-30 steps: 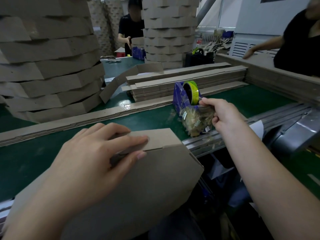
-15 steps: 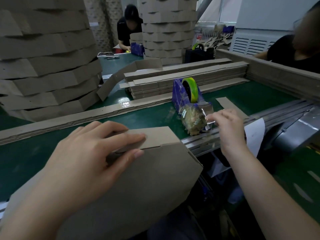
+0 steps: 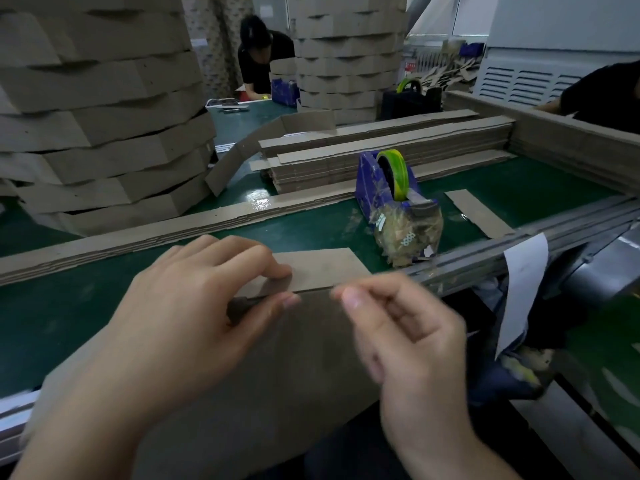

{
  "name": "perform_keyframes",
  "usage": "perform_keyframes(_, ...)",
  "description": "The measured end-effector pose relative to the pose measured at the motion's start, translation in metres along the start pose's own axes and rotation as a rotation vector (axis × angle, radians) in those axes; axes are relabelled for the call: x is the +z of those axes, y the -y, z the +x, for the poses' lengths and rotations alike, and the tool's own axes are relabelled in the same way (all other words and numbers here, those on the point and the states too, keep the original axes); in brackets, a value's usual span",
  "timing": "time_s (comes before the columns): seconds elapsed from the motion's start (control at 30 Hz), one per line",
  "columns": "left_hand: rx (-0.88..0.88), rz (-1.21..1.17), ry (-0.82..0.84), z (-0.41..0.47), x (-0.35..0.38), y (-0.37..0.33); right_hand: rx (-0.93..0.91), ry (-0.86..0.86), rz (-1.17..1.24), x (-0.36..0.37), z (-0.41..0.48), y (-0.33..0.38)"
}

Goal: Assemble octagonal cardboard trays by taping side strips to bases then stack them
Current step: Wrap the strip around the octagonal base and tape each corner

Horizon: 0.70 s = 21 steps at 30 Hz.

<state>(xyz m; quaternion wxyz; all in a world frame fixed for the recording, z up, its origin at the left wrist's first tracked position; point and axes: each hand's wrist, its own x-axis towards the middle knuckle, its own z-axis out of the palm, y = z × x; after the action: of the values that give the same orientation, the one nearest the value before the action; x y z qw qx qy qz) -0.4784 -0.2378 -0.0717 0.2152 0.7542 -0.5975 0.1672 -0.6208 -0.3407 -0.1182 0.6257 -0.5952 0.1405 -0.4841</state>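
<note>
- The left hand [image 3: 194,317] holds the tray [image 3: 277,375] at its upper edge. The fingers [image 3: 256,258] lie over the side strip [image 3: 325,266] and the thumb presses the base just below the seam, so the joint is pinched closed.
- The right hand [image 3: 405,327] is just beside the left fingertips, at the same seam. Its thumb and forefinger are pressed together and the other fingers are curled. The hand is blurred, so whether clear tape sits in the pinch cannot be told.
- The tray leans against the near edge of the counter [image 3: 69,306], directly under both hands.
- Handling, as a judgement: the cardboard is light and fairly stiff across a panel. It hinges freely at scored folds and creases under hard point pressure.
- Hold it at the seam, flat-fingered, with strip and base aligned. Avoid gripping an unsupported panel's middle.
- An untaped strip may spring away from the base if released.
- The tape dispenser [image 3: 391,188] stands beyond the right fingers, within reach.
</note>
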Motion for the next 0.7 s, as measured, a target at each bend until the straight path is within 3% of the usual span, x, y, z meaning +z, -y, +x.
perform_keyframes(0.07,0.013,0.004,0.005,0.000,-0.001,0.000,0.174,0.068,0.128,0.012,-0.007,-0.001)
perform_keyframes(0.2,0.051,-0.006,0.036,-0.002,-0.004,0.000,0.438,-0.049,0.226,0.020,-0.005,-0.006)
perform_keyframes(0.37,0.055,-0.032,0.059,-0.005,-0.005,0.001,0.497,-0.125,0.204,0.026,-0.004,-0.007)
perform_keyframes(0.7,0.092,-0.036,0.120,-0.008,-0.012,0.000,0.509,-0.030,0.130,0.021,-0.006,-0.009)
